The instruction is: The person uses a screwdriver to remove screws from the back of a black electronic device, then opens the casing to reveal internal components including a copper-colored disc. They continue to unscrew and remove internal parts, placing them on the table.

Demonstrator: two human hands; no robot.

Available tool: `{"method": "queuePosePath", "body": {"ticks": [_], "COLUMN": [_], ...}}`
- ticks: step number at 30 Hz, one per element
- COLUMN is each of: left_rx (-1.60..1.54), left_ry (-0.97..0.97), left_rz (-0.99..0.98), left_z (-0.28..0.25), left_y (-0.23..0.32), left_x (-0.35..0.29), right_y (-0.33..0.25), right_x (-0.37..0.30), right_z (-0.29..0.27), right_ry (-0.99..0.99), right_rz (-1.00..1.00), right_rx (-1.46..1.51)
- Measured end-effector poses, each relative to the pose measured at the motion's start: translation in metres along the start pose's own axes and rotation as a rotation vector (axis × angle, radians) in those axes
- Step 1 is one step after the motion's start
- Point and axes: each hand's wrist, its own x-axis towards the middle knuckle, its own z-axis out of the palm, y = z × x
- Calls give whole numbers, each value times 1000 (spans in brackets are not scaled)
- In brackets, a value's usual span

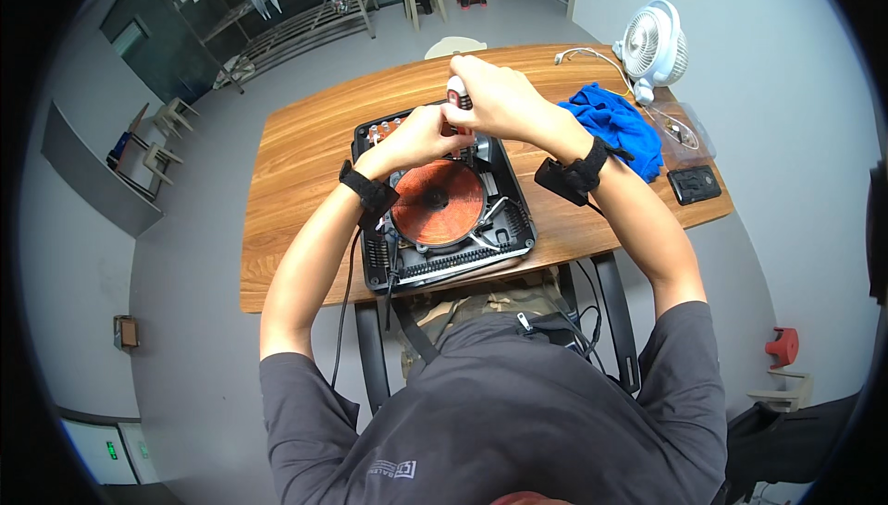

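An opened induction cooker lies on the table, its black casing holding a round copper coil and a circuit board at the far left. Over its far part, my right hand is closed round the handle of a screwdriver with white, red and black colours, held about upright. My left hand is closed too, its fingers round the lower part of the same screwdriver, just beyond the coil. Both hands hide the screwdriver's tip and the spot beneath it. Loose wires rise at the coil's right side.
On the wooden table, a blue cloth lies right of the cooker. Beyond it are a white fan, a clear plastic tray and a black phone. Black straps with cables circle both wrists. A stool stands behind the table.
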Motion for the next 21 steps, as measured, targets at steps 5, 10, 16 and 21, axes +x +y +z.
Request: {"method": "queuePosePath", "body": {"ticks": [5, 10, 16, 21], "left_rx": [-88, -37, 29, 79], "left_ry": [28, 51, 162, 178], "left_rz": [-6, -37, 94, 57], "left_z": [-2, -2, 3, 7], "left_y": [13, 6, 2, 2], "left_x": [-7, -4, -1, 2], "right_y": [-11, -6, 2, -1], "right_x": [-7, -5, -2, -2], "right_z": [-16, -6, 6, 0], "right_ry": [-86, -21, 78, 61], "right_rz": [39, -5, -24, -26], "right_rx": [104, 65, 64, -53]}}
